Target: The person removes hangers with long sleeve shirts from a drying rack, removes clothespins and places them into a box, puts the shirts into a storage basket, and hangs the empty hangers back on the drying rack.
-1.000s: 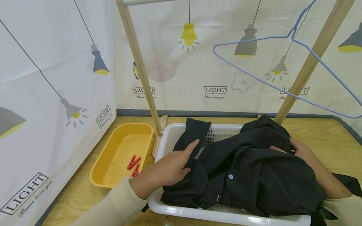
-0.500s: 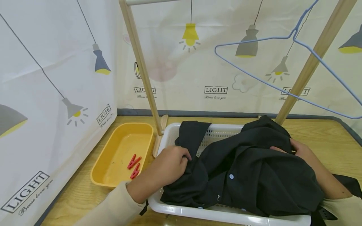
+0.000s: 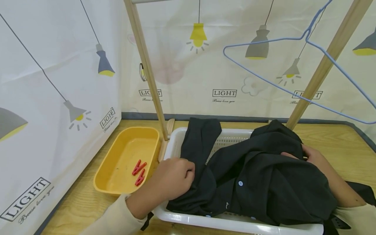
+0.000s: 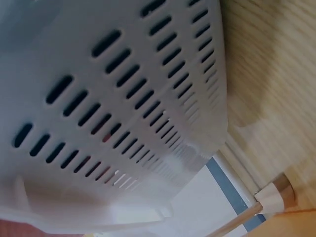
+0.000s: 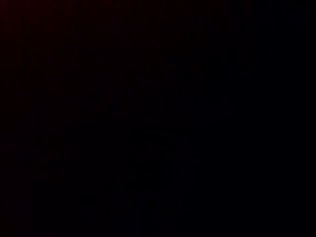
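A black button-up shirt (image 3: 264, 182) lies bunched in the white plastic basket (image 3: 205, 220), and one sleeve (image 3: 202, 133) stretches toward the far rim. My left hand (image 3: 176, 176) has curled fingers and grips the shirt near that sleeve, at the basket's left side. On the right, my right hand (image 3: 315, 160) holds a bunch of the same shirt, its fingers partly covered by folds. The left wrist view shows the slotted wall of the basket (image 4: 133, 89) up close. In the right wrist view everything is dark.
Left of the basket stands a yellow tray (image 3: 117, 156) with two red clothespins (image 3: 139, 167) in it. Behind rises a wooden rack (image 3: 148, 70). A blue wire hanger (image 3: 270, 78) hangs at the upper right, above the basket. Printed cloth walls (image 3: 182, 104) enclose the table.
The left hand goes from an extended index finger on the sleeve to a curled grip, drawn slightly nearer and left. The sleeve has shifted and smoothed out. The right hand stays put.
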